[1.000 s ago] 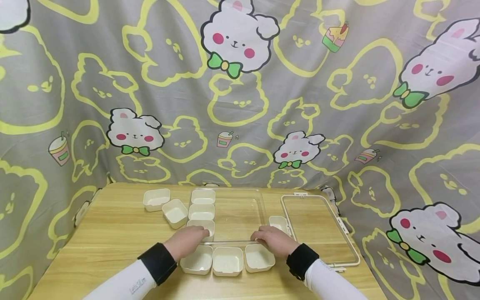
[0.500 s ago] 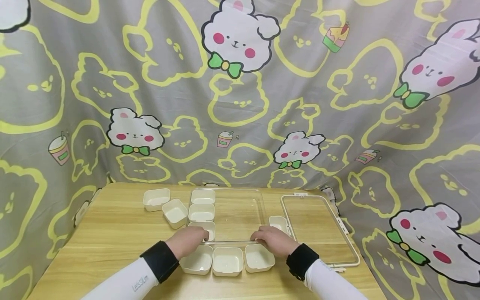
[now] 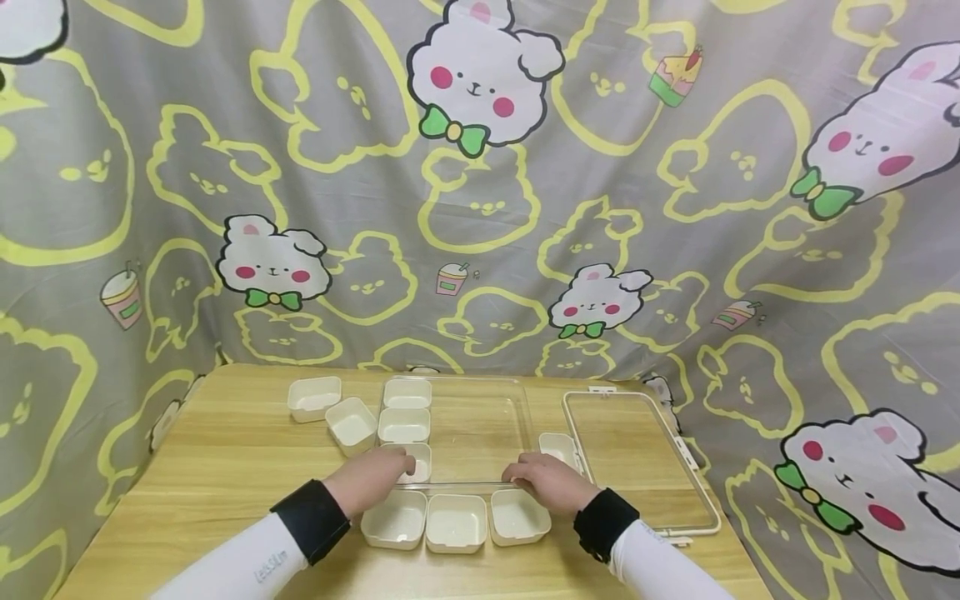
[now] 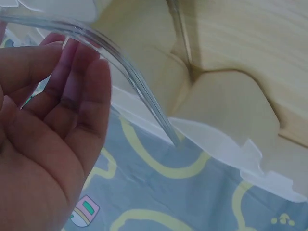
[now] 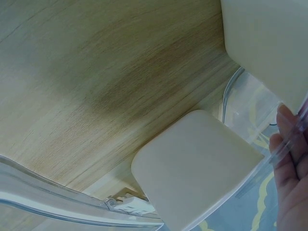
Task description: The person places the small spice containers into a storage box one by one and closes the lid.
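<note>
A clear rectangular storage box (image 3: 476, 433) lies on the table, with a column of 3 cream-coloured small bins along its left side. Over the nearest of these bins (image 3: 422, 460) is my left hand (image 3: 375, 482), its fingers loosely bent at the box's front left corner. In the left wrist view, the fingers (image 4: 94, 91) are beside the clear rim, with no bin gripped. My right hand (image 3: 553, 483) pinches the front rim of the clear box near its right corner. In the right wrist view only part of that hand shows, at the right edge.
In front of the clear box stand 3 more cream bins, the middle one (image 3: 456, 523) among them. Two bins, one tilted askew (image 3: 351, 425), stand at the left. Another bin (image 3: 555, 448) is at the right, beside a clear lid (image 3: 637, 458) with a white frame. A patterned curtain (image 3: 480, 333) surrounds the table.
My left hand has drawn slightly back to the left, uncovering more of the nearest bin inside the box. The right hand stays at the rim.
</note>
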`<state>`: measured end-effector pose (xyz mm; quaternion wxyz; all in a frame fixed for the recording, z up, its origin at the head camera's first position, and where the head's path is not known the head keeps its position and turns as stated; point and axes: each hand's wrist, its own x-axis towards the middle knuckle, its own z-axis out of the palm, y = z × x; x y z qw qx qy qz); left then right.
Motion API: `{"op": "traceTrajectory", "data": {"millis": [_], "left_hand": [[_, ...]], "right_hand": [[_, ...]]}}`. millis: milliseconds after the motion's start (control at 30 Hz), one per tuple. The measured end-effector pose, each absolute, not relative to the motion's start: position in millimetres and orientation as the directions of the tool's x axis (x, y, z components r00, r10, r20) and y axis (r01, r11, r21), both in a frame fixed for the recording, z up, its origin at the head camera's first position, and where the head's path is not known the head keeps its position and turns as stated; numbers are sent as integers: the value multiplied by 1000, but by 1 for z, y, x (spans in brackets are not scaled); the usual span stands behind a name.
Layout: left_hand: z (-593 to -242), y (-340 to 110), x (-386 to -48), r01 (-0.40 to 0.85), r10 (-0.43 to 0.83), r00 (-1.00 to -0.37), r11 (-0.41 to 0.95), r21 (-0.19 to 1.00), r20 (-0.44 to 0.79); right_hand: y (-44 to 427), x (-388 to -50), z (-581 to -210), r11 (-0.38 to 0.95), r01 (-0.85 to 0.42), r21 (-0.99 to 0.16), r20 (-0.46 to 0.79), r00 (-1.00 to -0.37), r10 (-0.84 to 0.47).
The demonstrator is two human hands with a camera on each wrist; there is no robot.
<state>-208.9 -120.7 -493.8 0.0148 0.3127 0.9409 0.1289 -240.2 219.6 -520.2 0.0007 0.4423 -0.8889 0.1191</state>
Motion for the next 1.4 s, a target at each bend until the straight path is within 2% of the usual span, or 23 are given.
{"op": "traceTrajectory", "data": {"millis": [233,433,767,1200,1400], "left_hand": [[-486,-133,-217,624,609,-782,763,170,136],[-480,-147,-222,616,588,-785,773,152,195],[-478,-172,-228,646,575,-735,755,112,360],[-494,-206,-240,567,515,-814,806,172,270],[-504,-213,-243,553,510,-824,818,155,249]], "right_hand": [[221,-240,-521,575,-791,-207,119,-604,-788],[220,-240,-520,588,-777,-225,95,-618,-781],[219,-239,-518,589,-775,-228,92,-620,-780],[220,-240,-519,566,-794,-222,122,-599,-792],[220,-241,-521,560,-801,-212,134,-592,-795]]}}
